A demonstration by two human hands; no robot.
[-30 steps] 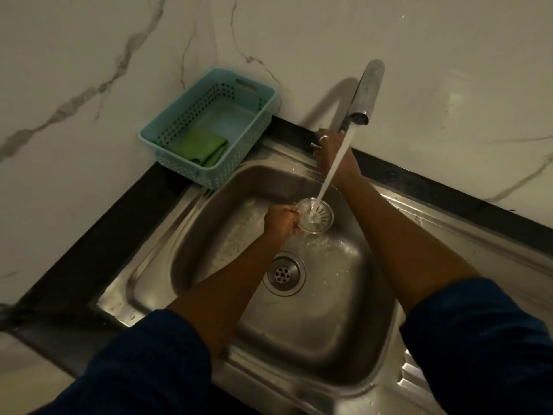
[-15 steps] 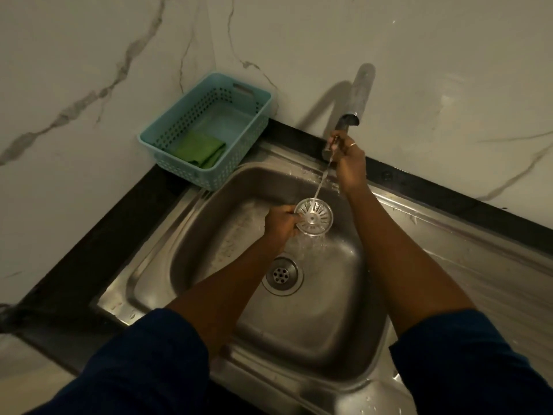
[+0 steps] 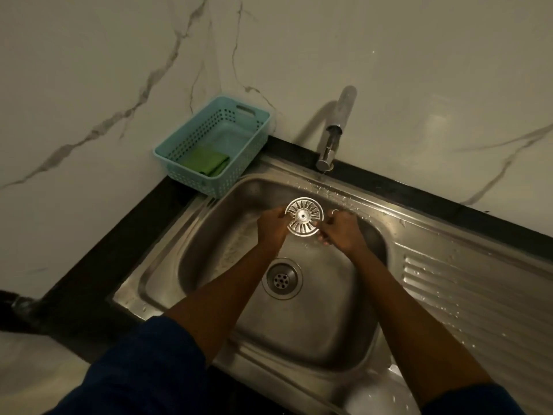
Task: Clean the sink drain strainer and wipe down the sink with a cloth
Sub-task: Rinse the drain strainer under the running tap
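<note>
Head view: you hold the drain strainer [image 3: 304, 217] up over the sink [image 3: 209, 250], its slotted face turned toward you, just past the open drain [image 3: 282, 278]. Your left hand [image 3: 272, 224] grips its left rim with curled fingers. Your right hand [image 3: 339, 232], which a second ago was up at the tap [image 3: 330, 145], has come down and pinches the right rim.

The stream that was falling on the strainer has thinned and stopped. No water leaves the spout now, though drops lie on the far ledge of the sink and on the draining board [image 3: 466, 295] at the right. That reads as the rinse being over, so the strainer half of the job looks close to done. What is left is likely a check of the slots and setting it back in the drain.

The wiping has not begun. The green cloth [image 3: 206, 161] lies folded in the blue basket [image 3: 191, 181], on the dark table [image 3: 98, 265] at the far left corner, well apart from both hands. One hand must let go to fetch it.
</note>
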